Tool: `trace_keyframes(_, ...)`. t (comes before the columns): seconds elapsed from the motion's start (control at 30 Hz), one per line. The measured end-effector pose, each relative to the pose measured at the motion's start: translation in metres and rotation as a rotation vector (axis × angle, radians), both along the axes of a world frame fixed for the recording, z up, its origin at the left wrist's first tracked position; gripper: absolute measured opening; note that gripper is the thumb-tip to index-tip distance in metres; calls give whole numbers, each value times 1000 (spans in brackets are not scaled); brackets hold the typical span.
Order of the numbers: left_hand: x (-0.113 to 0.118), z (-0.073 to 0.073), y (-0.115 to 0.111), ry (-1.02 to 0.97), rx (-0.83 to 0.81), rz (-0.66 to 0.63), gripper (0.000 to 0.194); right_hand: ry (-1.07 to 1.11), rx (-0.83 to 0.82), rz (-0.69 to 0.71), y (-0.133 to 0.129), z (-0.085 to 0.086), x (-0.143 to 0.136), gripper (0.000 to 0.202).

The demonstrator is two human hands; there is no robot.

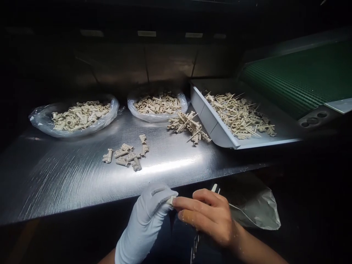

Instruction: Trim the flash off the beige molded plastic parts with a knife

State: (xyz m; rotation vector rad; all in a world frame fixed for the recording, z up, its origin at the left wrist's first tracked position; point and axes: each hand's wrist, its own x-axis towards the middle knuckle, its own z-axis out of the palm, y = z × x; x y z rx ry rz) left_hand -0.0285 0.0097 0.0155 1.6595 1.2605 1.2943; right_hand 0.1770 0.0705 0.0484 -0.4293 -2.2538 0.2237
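My left hand (151,211), in a white glove, pinches a small beige plastic part (171,200) just below the table's front edge. The bare fingertips of my right hand (207,216) touch that part from the right. A slim tool with a pale, dark-edged end (216,188) is held in my right hand, mostly hidden by the palm. Beyond my hands, several loose beige parts (127,155) lie on the metal table (82,172). A heap of parts with thin sticks (188,126) sits farther right.
Two plastic-lined containers (73,134) (156,118) of beige parts stand at the back. A white tray (214,121) holding more parts is at the right, beside a green conveyor belt (302,80). A clear plastic bag (253,201) hangs below the table edge.
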Motion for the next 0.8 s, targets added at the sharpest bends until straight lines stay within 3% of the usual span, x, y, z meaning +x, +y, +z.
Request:
trace_keyframes(0.1, 1, 3, 2, 26, -47, -40, 21, -90, 47, -10, 1, 2, -2, 28)
trace_keyframes(0.23, 2, 1, -1, -24, -102, -11, 16, -35, -164, 66, 2, -2, -2, 28)
trace_keyframes(0.33, -1, -3, -4, -43, -124, 23, 19, 15, -256, -7, 0, -5, 0, 13)
trace_keyframes(0.4, -6, -6, 1, -19, -125, 63, 21, -1, -314, -94, -1, -7, 2, 18)
trace_keyframes(0.53, -25, -10, 26, 90, -73, 310, 25, -96, -441, -198, -2, -16, 7, 19)
trace_keyframes(0.63, -31, -8, 38, 156, -55, 526, 40, -78, -504, -146, -4, -25, 3, 32)
trace_keyframes(0.7, -25, -8, 35, 57, -181, 467, 52, 12, -561, -96, -6, -30, -5, 29)
trace_keyframes(0.8, -8, -10, 20, -305, -430, 76, 68, 120, -677, 0, -10, -34, -21, 24)
